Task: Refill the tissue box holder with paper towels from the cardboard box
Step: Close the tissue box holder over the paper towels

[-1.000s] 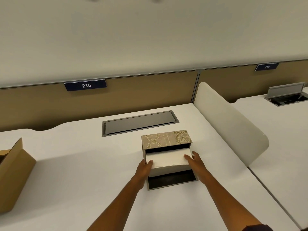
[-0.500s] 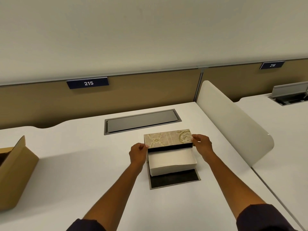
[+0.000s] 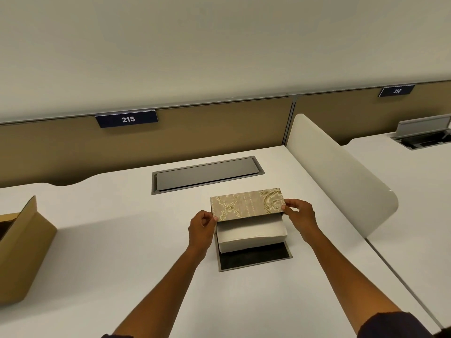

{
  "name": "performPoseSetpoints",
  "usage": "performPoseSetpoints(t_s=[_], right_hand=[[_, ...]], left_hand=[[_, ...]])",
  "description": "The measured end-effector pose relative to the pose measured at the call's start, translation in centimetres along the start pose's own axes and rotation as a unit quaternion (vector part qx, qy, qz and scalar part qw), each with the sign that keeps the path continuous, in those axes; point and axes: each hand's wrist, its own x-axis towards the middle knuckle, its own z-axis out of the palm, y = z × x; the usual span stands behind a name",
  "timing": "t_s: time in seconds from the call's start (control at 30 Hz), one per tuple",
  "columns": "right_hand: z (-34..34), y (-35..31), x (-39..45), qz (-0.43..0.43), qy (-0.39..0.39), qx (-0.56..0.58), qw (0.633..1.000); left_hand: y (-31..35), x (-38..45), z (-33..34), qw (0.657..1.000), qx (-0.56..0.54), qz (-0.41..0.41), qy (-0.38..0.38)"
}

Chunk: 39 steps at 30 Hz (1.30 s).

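Note:
The tissue box holder, beige with a gold floral pattern, stands on the white desk with its near side open. A stack of white paper towels sits partly inside it and sticks out toward me, over the holder's dark flat base panel. My left hand pinches the holder's near left corner. My right hand pinches its near right corner. The cardboard box stands at the far left edge, open at the top.
A grey cable hatch is set into the desk behind the holder. A rounded white divider stands close on the right, with another desk beyond it. A tan partition with the sign 215 runs along the back.
Both hands moved from the sides of the paper towel stack up to the holder's near corners. The holder's patterned top now tilts down over the stack.

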Motion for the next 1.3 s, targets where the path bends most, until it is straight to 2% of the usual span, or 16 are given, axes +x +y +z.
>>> performPoseSetpoints(t_s=[0.4, 0.6, 1.13, 1.3], right_hand=[[-0.3, 2.6, -3.7, 0.015, 0.043, 0.018, 0.999], [-0.8, 4.8, -6.0, 0.015, 0.044, 0.005, 0.999], [-0.6, 7.8, -8.4, 0.065, 0.029, -0.078, 0.994], [-0.2, 8.4, -8.8, 0.069, 0.032, -0.110, 0.991]], left_hand=[[-1.9, -3.2, -0.8, 0.999, 0.001, 0.024, -0.047], [-3.4, -5.3, -1.2, 0.997, 0.045, 0.052, -0.039], [-5.7, -8.1, -0.7, 0.986, 0.155, -0.003, -0.059], [-5.6, -8.8, -0.5, 0.976, 0.207, 0.023, -0.064]])
